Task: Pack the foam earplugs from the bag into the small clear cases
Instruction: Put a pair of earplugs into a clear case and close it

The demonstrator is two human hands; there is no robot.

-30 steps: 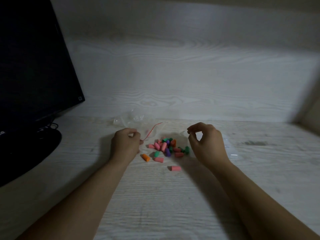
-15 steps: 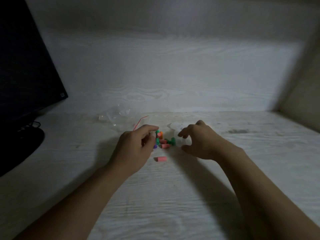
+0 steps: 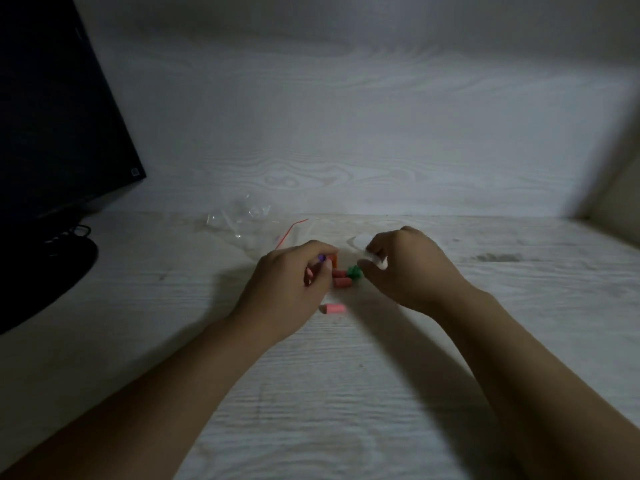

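A small heap of coloured foam earplugs (image 3: 343,277) lies on the pale wooden desk between my hands, and my left hand covers part of it. One pink earplug (image 3: 334,308) lies apart, nearer to me. My left hand (image 3: 291,289) has its fingers curled and pinches a purple earplug (image 3: 322,259) at the fingertips. My right hand (image 3: 408,268) holds a small clear case (image 3: 375,261) between thumb and fingers, just right of the heap. The clear zip bag (image 3: 263,230) with its red strip lies flat behind the heap.
A black monitor (image 3: 52,116) on a round black base (image 3: 41,282) with cables fills the left side. A pale wood-grain back panel (image 3: 346,133) rises behind the desk, and a side wall (image 3: 620,188) closes the right.
My left hand moved right onto the heap and now pinches a purple earplug. My right hand lowered toward the heap with the clear case in its fingers.
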